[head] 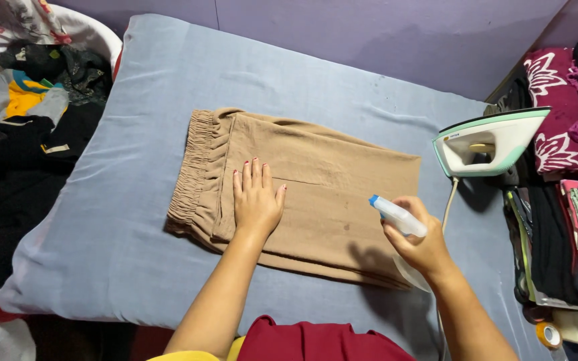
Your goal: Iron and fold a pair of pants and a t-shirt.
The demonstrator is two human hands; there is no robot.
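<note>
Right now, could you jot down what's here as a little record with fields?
Surface: blue-grey padded cloth
Garment: tan folded trousers, elastic waistband to the left
Left hand: flat on the trousers, fingers spread
Right hand: holds a clear spray bottle, blue tip aimed at the trousers
Iron: white and green, upright at the right
Left side: loose clothes heap
Right side: stacked folded clothes

Both forearms are bare, with no sleeves, watch or bracelets showing. The left hand [257,200] has dark red polish on its nails. At the bottom middle of the frame, a maroon garment [316,341] shows, with a yellow edge [199,354] beside it.
</note>
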